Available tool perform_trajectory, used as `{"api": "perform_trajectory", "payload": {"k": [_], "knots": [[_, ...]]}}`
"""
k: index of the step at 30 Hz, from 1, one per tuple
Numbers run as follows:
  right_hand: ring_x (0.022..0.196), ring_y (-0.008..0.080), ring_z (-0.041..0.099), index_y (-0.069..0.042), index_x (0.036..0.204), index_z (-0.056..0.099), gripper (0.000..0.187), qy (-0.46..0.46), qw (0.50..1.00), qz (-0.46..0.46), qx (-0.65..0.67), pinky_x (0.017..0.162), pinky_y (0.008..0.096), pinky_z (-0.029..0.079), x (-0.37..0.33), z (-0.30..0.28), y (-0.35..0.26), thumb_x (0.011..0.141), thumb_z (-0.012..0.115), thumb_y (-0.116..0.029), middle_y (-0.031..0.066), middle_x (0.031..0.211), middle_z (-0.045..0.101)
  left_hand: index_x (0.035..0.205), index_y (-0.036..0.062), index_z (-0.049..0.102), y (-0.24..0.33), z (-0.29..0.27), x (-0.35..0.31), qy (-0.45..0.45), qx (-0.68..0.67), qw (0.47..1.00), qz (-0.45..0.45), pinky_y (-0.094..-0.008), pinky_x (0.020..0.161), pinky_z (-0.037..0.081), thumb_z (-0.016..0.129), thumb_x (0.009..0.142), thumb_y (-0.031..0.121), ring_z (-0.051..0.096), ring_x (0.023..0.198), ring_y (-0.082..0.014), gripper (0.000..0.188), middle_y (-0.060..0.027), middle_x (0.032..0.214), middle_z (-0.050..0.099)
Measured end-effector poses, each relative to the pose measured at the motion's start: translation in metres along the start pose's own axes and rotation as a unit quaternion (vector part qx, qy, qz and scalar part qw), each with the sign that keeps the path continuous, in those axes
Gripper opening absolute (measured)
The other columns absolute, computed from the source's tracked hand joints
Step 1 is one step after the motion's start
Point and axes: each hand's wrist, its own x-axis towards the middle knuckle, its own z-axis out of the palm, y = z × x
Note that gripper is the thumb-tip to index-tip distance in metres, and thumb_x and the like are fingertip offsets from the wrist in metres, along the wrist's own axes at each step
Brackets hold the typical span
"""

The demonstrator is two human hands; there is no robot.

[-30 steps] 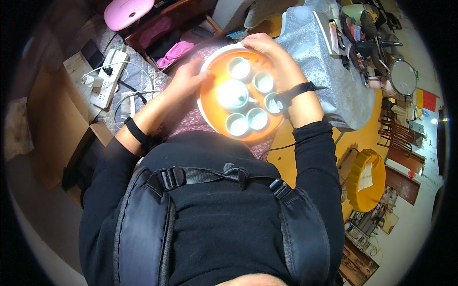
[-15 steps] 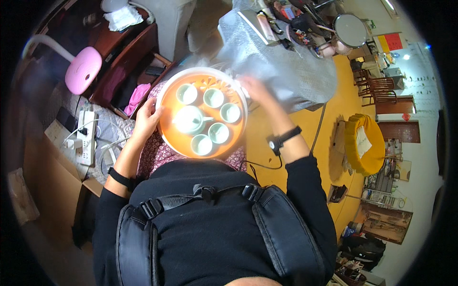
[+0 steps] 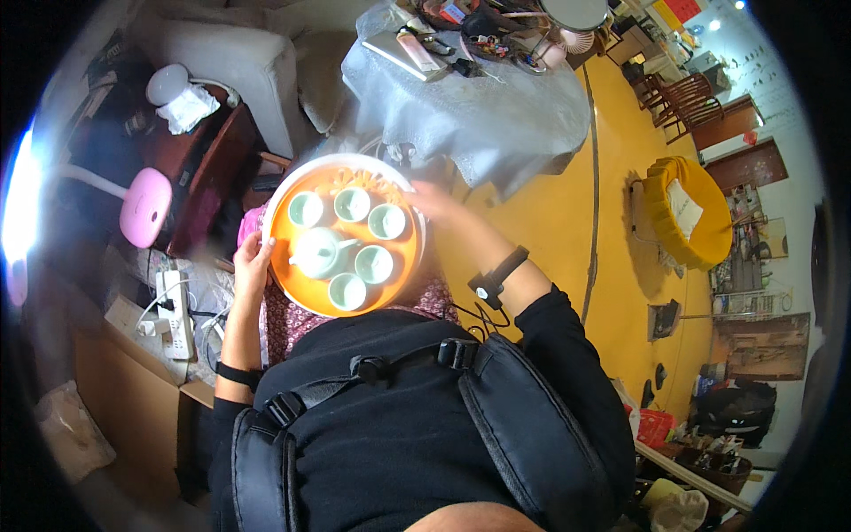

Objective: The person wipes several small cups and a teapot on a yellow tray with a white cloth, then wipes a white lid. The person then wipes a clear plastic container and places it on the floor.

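Note:
A round orange tray [image 3: 401,263] with a white rim lies above my lap, held between both hands. On it stands a pale green teapot [image 3: 319,254], left of centre, with several small pale green cups [image 3: 386,222] around it. At the tray's far edge is a cut-out flower pattern. My left hand [image 3: 252,269] grips the left rim, its thumb on top. At the right rim, my right hand [image 3: 432,201] is closed on the edge; its fingers are slightly blurred and partly hidden.
Ahead, a table [image 3: 523,115] under a silvery plastic cover bears many small objects. To the left are a pink lamp [image 3: 144,208], a power strip [image 3: 175,315] and an open cardboard box [image 3: 124,381]. A yellow-covered round stand [image 3: 691,213] stands on the yellow floor to the right.
My view has turned, so the surroundings have shifted. The tray appears lower and further left, still in both hands. The teapot and cups keep their places on it.

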Motion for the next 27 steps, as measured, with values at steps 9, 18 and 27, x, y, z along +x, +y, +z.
{"api": "perform_trajectory", "payload": {"k": [9,18,27], "knots": [[0.086,0.0169,0.063,0.004,0.111,0.064,0.032,-0.013,0.998,0.041,-0.034,0.076,0.0308,0.050,-0.009,-0.002,-0.025,0.091,0.054,-0.019,0.0098,0.099,0.068,0.114,-0.0008,0.060,0.053,-0.011,0.006,-0.025,-0.065,0.997,0.030,-0.0209,0.064,0.051,0.064,0.093,0.020,0.064,0.077,-0.0089,0.030,-0.0049,0.097,0.067],[0.080,0.0096,0.061,-0.001,0.105,0.065,0.026,0.054,0.984,-0.039,0.164,0.072,0.0249,0.049,-0.044,-0.026,-0.019,0.095,0.054,-0.022,0.0042,0.093,0.066,0.111,0.0030,0.062,0.125,0.021,0.010,-0.030,-0.229,0.972,0.050,-0.0178,0.042,0.034,0.053,0.098,0.027,0.046,0.046,-0.0027,0.029,0.0034,0.069,0.060],[0.068,0.0140,0.062,-0.002,0.098,0.064,0.028,0.253,0.921,-0.083,0.285,0.058,0.0302,0.051,-0.109,-0.090,-0.021,0.093,0.055,-0.029,0.0053,0.085,0.066,0.114,0.0038,0.059,0.084,0.060,0.009,-0.082,-0.180,0.980,-0.015,-0.0199,0.036,0.030,0.051,0.099,0.025,0.044,0.040,-0.0070,0.027,0.0001,0.062,0.056]]}}
